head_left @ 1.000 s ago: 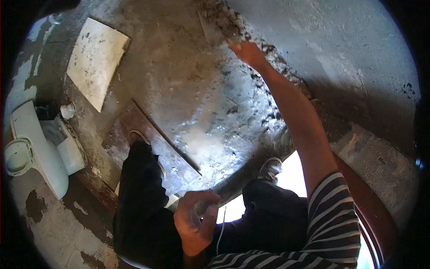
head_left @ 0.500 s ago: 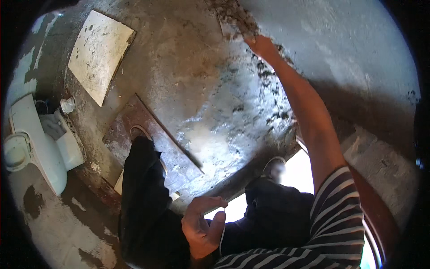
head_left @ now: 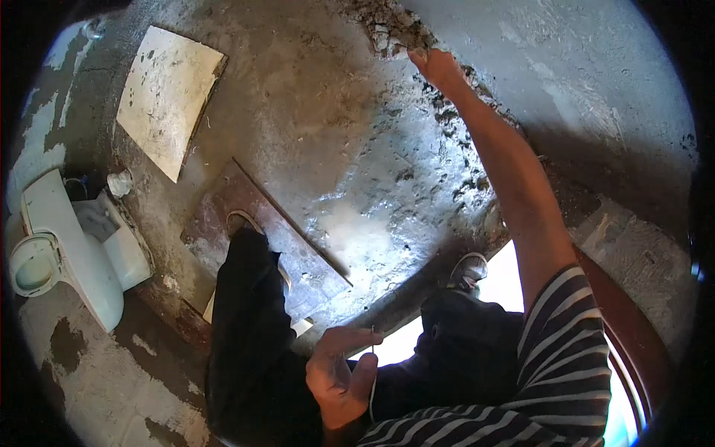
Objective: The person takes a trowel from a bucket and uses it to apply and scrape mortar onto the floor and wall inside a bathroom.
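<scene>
Striped dark-and-pale cloth, one sleeve (head_left: 570,339), at the lower right, worn on the person's right arm. Left hand (head_left: 339,376): one, raised low in the view, before dark trousers (head_left: 253,328); grip partly open, forefinger and thumb apart with a gap between them, other fingers curled. Thin pale cord (head_left: 372,398): one, running upright past the fingertips of that hand; whether pinched or merely passing in front, cannot be told. Shoe (head_left: 469,270): one, on the person's right foot, laces and toe visible. Brown board (head_left: 302,257): one, flat on the floor, surface scuffed and whitened, the person's left foot set upon it. White fixture (head_left: 78,249): one, smooth and glossy, at the left edge, a round ring-like part on its near side; white lump (head_left: 119,183) just beside it. Floor (head_left: 298,127): grey-brown, wet sheen toward the middle. Pale panel (head_left: 170,100): one, four-sided, dark-spotted, at the upper left. Right hand (head_left: 438,67): one, at the end of an outstretched bare arm; grip drawn together, fingers curled, contents hidden. Dark rubble (head_left: 398,28): one rough strip along the foot of the grey wall (head_left: 588,82), lumps lying just beside the right hand's knuckles.
</scene>
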`<action>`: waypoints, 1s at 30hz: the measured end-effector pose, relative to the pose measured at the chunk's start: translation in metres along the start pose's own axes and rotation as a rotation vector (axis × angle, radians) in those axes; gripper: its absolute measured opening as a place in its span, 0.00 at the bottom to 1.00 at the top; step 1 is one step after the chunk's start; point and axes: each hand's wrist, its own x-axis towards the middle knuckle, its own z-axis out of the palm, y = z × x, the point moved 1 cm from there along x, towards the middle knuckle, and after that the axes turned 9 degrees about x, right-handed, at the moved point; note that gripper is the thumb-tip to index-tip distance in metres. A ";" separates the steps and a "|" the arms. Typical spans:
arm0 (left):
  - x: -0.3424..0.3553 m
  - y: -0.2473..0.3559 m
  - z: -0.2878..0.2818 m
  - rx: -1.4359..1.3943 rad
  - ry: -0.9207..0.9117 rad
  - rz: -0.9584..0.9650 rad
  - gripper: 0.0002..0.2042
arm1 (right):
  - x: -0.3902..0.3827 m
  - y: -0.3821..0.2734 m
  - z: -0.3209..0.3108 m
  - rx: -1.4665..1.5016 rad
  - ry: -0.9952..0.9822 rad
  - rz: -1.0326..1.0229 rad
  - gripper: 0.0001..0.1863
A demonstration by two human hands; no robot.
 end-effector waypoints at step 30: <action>-0.183 0.388 -0.237 0.635 -0.962 0.242 0.14 | -0.672 -0.192 -0.276 0.401 0.193 0.619 0.27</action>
